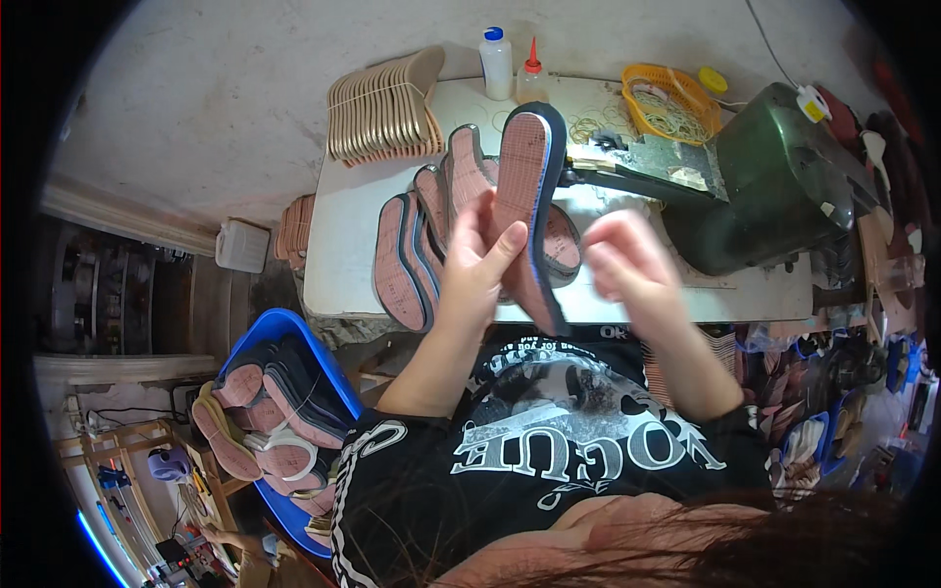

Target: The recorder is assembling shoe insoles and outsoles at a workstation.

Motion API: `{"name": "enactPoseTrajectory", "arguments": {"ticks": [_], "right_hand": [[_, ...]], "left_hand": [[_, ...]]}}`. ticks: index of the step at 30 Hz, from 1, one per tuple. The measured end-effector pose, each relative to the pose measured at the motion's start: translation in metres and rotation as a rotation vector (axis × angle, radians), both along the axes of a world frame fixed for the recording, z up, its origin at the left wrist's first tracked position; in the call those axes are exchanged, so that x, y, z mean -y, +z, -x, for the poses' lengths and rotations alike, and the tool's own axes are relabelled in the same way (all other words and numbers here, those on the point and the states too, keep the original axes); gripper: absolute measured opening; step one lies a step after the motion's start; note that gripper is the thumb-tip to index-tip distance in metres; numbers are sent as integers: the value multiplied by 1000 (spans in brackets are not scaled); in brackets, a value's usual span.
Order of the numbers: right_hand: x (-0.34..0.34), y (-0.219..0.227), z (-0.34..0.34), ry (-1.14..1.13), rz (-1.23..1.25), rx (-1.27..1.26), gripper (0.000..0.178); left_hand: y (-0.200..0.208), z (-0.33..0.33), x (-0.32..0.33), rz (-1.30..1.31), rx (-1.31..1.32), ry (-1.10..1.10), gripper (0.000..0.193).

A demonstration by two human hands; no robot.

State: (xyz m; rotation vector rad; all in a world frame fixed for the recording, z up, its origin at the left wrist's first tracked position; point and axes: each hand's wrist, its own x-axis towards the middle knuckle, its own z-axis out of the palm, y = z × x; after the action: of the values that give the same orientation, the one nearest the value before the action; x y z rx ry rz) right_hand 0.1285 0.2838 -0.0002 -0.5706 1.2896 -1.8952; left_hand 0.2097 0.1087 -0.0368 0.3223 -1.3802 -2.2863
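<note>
In my left hand (478, 257) is an upright bundle of insoles (521, 169), with a pink grid-marked face toward me and dark edges. My thumb presses on the pink face, and the other fingers go behind it. Just to its right, apart from it, my right hand (632, 263) is blurred by motion. Its fingers are curled in toward the thumb; anything between them is too smeared to make out. Behind and left of the held bundle, more pink-faced insoles (402, 260) lie on the white table (343, 225), and another insole (561, 243) shows partly behind it.
A row of tan insoles (384, 110) stands at the back left. Behind are a white bottle (497, 67), a red-tipped bottle (532, 76) and a yellow basket (676, 93) of rubber bands. A green machine (765, 186) fills the right. A blue tub (328, 367) holds insole bundles lower left.
</note>
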Motion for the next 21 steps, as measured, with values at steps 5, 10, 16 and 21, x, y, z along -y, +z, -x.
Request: {"name": "enactPoseTrajectory", "arguments": {"ticks": [5, 10, 16, 21], "right_hand": [[13, -68, 4, 167, 116, 322, 30], [21, -108, 11, 227, 320, 311, 41], [7, -43, 31, 271, -34, -11, 19], [11, -28, 36, 230, -231, -252, 18]], "left_hand": [[-8, 11, -9, -296, 6, -404, 48], [-13, 13, -13, -284, 27, -504, 46], [-10, 11, -8, 139, -39, -194, 41], [-14, 18, 1, 265, 19, -139, 47]]}}
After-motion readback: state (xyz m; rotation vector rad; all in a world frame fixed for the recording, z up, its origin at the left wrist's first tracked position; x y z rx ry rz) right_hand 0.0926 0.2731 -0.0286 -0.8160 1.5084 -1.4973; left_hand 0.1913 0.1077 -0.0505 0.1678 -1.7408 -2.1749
